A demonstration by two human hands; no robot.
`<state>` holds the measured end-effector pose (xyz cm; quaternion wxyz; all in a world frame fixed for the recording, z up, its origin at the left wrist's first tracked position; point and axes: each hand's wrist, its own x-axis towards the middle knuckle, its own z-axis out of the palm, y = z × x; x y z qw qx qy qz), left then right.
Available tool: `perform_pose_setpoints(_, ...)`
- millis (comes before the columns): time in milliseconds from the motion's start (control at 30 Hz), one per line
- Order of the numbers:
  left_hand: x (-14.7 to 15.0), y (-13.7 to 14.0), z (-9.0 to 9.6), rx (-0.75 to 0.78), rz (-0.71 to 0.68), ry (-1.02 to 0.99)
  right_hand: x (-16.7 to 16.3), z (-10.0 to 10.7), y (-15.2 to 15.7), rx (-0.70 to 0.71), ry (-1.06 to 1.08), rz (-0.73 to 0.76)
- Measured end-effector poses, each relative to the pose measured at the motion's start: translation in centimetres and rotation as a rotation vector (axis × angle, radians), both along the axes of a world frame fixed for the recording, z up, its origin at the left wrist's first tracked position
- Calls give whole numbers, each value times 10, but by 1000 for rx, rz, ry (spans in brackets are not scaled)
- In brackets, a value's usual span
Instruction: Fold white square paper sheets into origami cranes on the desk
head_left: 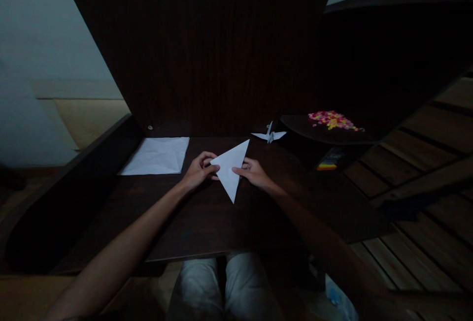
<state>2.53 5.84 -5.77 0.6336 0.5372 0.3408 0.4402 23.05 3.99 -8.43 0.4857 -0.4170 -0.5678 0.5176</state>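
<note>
A white sheet of paper folded into a triangle (232, 167) is held up over the dark desk, one point toward the upper right and one pointing down. My left hand (201, 169) pinches its left corner, thumb on the front and fingers behind. On the right edge, my right hand (253, 172) grips it the same way, its thumb lying on the front face. Fingers behind the paper are partly hidden. Beyond my right hand, a folded white paper crane (270, 135) stands at the back of the desk.
A stack of white paper sheets (158, 155) lies at the desk's back left. A small raised shelf (295, 125) on the right carries a heap of colourful small pieces (334, 120). Below it sits something with yellow and orange stripes (326, 167). A tall dark panel (221, 55) closes the back.
</note>
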Motion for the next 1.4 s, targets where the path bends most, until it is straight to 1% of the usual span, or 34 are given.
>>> perform_pose_setpoints(133, -1, -1, 1, -63, -54, 86, -1, 0, -3, -34, 11, 8)
perform_pose_setpoints(233, -2, -1, 1, -97, -102, 106, -1, 0, -3, -44, 29, -4)
perform_pose_setpoints(400, -2, 1, 0, -129, -92, 48, -1, 0, -2, -65, 39, -23)
perform_pose_setpoints(600, -1, 2, 1, -204, -99, -3, 0, -1, -2, -68, 70, -89)
perform_pose_setpoints(733, -1, 2, 2, -230, -95, -52, 1, 3, -3, -76, 135, -65)
perform_pose_setpoints(867, -2, 2, 2, -209, -86, -108, 2, 8, -5, 18, 161, -25)
perform_pose_setpoints(967, -2, 3, 1, -199, -87, -138, 2, 10, -7, 28, 201, 2)
perform_pose_setpoints(1067, -2, 2, 0, -140, -83, -76, 1, 9, -8, 4, 164, -33)
perform_pose_setpoints(1167, -1, -1, 0, -69, -60, 18, 0, 9, -9, 46, 59, -79)
perform_pose_setpoints(1233, 0, -2, 0, -59, -43, 34, -1, 9, -9, 70, 69, -70)
perform_pose_setpoints(1300, 0, -1, 0, -66, -6, 20, -2, 8, -8, 34, 101, -46)
perform_pose_setpoints(1400, 0, 1, 0, -73, 76, -17, -4, 7, -6, -68, 79, 5)
